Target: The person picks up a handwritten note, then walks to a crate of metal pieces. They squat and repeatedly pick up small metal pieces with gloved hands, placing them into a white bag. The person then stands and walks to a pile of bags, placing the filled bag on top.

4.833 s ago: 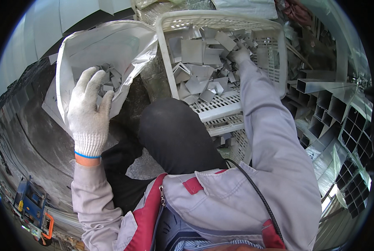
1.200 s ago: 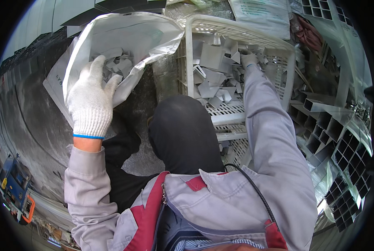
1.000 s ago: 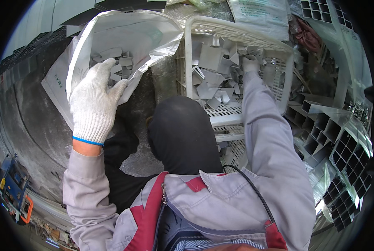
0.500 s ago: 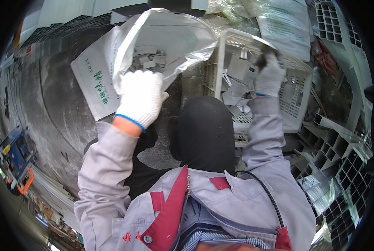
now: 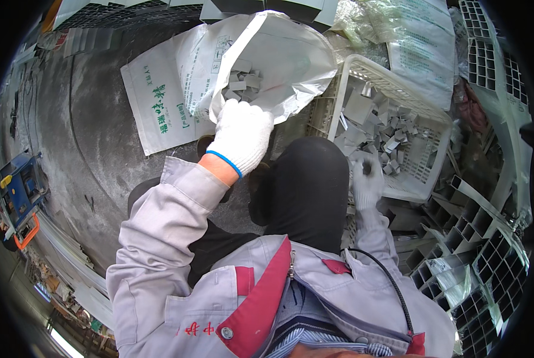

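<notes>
My left hand (image 5: 242, 134), in a white knitted glove with a blue cuff, is closed on the near rim of a white woven sack (image 5: 305, 65). The sack's mouth is held wide, and small grey cut pieces (image 5: 243, 83) lie inside. My right hand (image 5: 368, 179), gloved with dark-stained fingers, is low at the near edge of a white plastic basket (image 5: 440, 128). Its fingers are curled, and what they hold, if anything, is hidden. Many grey-white pieces (image 5: 392, 134), flat and angled, lie loose in the basket beyond this hand.
My dark-trousered knee (image 5: 305, 185) stands between sack and basket. Stacked hollow profiles (image 5: 488, 268) with plastic film fill the right side. A folded white sack (image 5: 422, 53) lies behind the basket. A blue machine with an orange handle (image 5: 27, 232) stands far left on the concrete floor.
My right hand has drawn back from over the pieces to the basket's near edge, uncovering them. The whole view has shifted; my left hand keeps hold of the sack rim.
</notes>
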`<action>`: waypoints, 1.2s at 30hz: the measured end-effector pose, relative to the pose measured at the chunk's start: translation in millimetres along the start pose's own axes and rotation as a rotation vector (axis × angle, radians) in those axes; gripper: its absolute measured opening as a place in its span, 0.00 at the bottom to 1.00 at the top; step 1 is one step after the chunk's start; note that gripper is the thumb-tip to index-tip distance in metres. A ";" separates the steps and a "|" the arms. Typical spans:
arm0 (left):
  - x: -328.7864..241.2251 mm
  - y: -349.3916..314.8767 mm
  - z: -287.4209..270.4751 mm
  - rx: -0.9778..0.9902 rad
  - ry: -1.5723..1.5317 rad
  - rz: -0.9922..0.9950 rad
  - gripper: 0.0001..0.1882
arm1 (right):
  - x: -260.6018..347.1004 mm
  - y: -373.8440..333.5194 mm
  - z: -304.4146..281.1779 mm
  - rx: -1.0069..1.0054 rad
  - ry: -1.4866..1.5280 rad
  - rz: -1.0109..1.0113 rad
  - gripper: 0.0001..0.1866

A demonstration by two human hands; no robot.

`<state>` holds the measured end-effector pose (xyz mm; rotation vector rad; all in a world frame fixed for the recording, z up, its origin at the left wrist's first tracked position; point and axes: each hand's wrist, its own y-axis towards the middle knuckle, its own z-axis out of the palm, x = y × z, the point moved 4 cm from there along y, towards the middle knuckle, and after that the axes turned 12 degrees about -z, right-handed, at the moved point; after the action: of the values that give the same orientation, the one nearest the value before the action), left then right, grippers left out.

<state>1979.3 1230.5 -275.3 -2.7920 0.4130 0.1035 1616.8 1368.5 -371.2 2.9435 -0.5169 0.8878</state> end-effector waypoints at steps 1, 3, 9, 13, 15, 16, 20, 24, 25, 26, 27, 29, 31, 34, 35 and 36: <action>0.4 -0.1 0.7 0.027 -0.004 -0.007 0.06 | -6.2 -10.4 -2.4 0.040 -0.106 -0.029 0.17; 1.1 0.6 1.8 0.050 -0.006 -0.018 0.06 | -14.5 -21.3 0.5 0.101 -0.126 0.002 0.16; 4.3 13.7 5.2 0.054 0.036 -0.006 0.07 | -10.6 -10.7 11.9 0.046 -0.115 0.151 0.11; 6.3 18.9 7.4 0.088 -0.075 0.006 0.07 | 0.3 -10.5 6.6 0.064 -0.180 0.012 0.09; 7.5 23.4 6.8 0.048 -0.135 0.009 0.07 | 5.4 -11.1 3.7 0.101 -0.251 -0.111 0.11; 6.1 25.8 7.0 0.053 -0.154 0.022 0.07 | 4.2 -10.9 4.4 0.151 -0.270 -0.081 0.12; 4.6 37.0 -5.6 -0.014 -0.176 0.089 0.13 | 3.0 -5.8 4.6 0.244 -0.331 -0.020 0.15; 6.4 32.2 -26.4 0.221 -0.100 0.147 0.16 | 2.2 -4.9 6.9 0.324 -0.392 0.017 0.18; 11.0 29.5 -38.4 0.221 -0.129 0.172 0.17 | 1.9 -5.0 7.6 0.329 -0.387 0.020 0.18; 16.9 26.7 -49.4 0.249 -0.149 0.176 0.17 | 0.7 -5.4 8.0 0.350 -0.384 0.033 0.19; 24.0 20.2 -65.4 0.215 -0.166 0.177 0.19 | 0.6 -5.9 8.4 0.355 -0.378 0.031 0.19; 38.0 7.2 -92.1 0.259 -0.133 0.206 0.19 | -1.8 -6.3 8.4 0.374 -0.391 0.072 0.19; 51.7 -9.4 -120.8 0.310 -0.143 0.218 0.18 | -1.0 -3.5 9.1 0.400 -0.385 0.073 0.20; 66.4 -44.6 -168.6 0.369 -0.185 0.240 0.17 | 4.1 5.4 9.1 0.492 -0.448 0.163 0.22; 70.3 -56.9 -185.7 0.382 -0.200 0.246 0.16 | 6.2 10.5 7.7 0.537 -0.432 0.258 0.23; 73.8 -68.2 -201.6 0.393 -0.216 0.253 0.16 | 14.2 18.9 3.8 0.441 -0.319 0.302 0.24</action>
<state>2074.9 1208.2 -72.6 -2.3054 0.6514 0.3389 1624.0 1345.9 -368.1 3.5045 -0.9057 0.6108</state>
